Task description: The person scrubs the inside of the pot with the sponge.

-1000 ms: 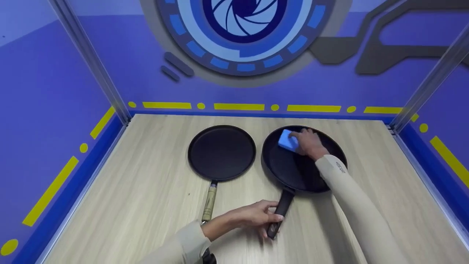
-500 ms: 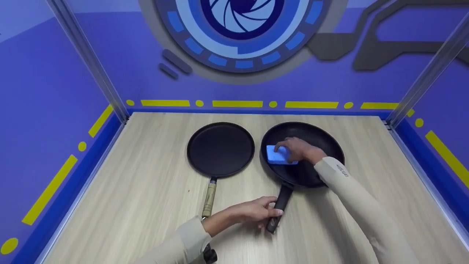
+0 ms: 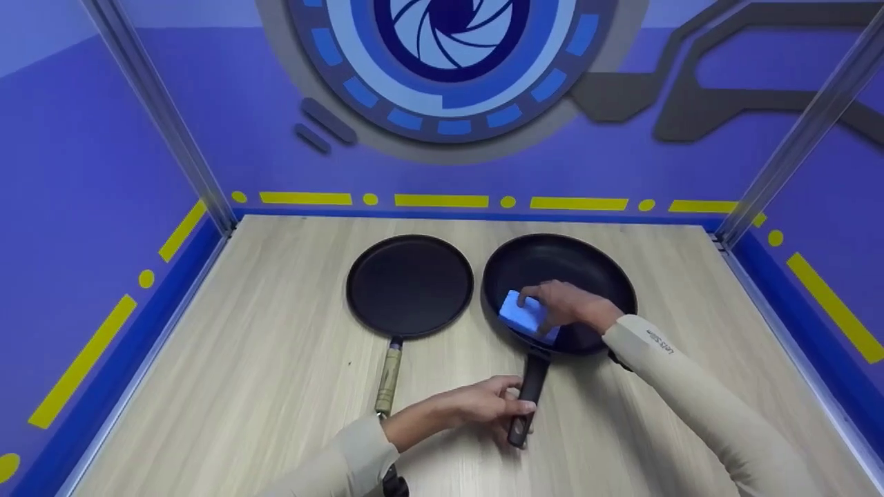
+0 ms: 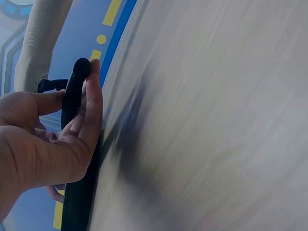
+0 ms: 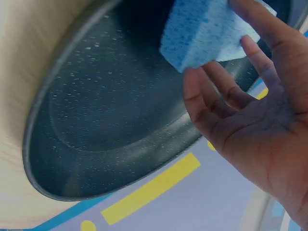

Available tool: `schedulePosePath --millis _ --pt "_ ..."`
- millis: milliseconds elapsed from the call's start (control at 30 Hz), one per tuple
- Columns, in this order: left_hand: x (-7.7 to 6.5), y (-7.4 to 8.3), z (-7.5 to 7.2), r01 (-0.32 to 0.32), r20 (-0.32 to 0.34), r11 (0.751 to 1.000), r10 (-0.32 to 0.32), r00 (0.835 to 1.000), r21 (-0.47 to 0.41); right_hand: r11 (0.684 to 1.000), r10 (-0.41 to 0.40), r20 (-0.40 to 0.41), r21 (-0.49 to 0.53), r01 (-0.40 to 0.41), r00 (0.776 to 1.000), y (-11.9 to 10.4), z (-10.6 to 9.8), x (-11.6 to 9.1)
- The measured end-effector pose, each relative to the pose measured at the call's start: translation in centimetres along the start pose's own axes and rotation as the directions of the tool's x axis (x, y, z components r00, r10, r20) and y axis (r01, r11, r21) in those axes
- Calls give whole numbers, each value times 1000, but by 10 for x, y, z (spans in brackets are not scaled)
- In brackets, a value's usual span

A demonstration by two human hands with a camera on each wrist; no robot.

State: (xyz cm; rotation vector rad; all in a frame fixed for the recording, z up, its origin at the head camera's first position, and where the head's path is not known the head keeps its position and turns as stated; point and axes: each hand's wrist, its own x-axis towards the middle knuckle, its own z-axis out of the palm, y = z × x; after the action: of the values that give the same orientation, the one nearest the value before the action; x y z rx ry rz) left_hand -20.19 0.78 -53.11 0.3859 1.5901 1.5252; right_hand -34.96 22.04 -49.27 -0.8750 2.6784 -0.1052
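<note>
The left hand (image 3: 483, 405) points right, thumb and fingers gripping. The right hand (image 3: 568, 304) pinches farther off, palm down.

Flat pan (image 3: 410, 286) on wood-grain table (image 3: 262, 331); purple wall (image 3: 228, 117) behind, metal posts (image 3: 161, 110).

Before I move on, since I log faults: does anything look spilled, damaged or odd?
Only a tiny dark speck on the table, left of the tan handle, looks odd against pale wood; mark or dirt, unclear. No clear spill or damage shows on the deep pan, flat pan or blue sponge.
</note>
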Motion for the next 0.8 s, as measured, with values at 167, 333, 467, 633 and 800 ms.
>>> schedulePosePath --millis 167,333,467,633,800 --pt "0 -3 -7 -15 54 998 18 998 -62 999 40 -41 -25 -41 998 -7 1 3" --pt "-3 -3 -13 -59 80 994 66 995 -88 996 80 -99 -25 -83 992 -9 -4 17" --pt "-7 -4 -17 -87 93 992 95 991 -88 995 104 -178 9 -104 979 7 -6 31" --pt "-11 -6 -18 -102 138 988 118 983 -118 983 184 -206 65 -174 961 30 -3 40" --pt "-9 -6 -18 -96 153 988 114 982 -123 986 164 -171 3 -165 972 38 -3 41"
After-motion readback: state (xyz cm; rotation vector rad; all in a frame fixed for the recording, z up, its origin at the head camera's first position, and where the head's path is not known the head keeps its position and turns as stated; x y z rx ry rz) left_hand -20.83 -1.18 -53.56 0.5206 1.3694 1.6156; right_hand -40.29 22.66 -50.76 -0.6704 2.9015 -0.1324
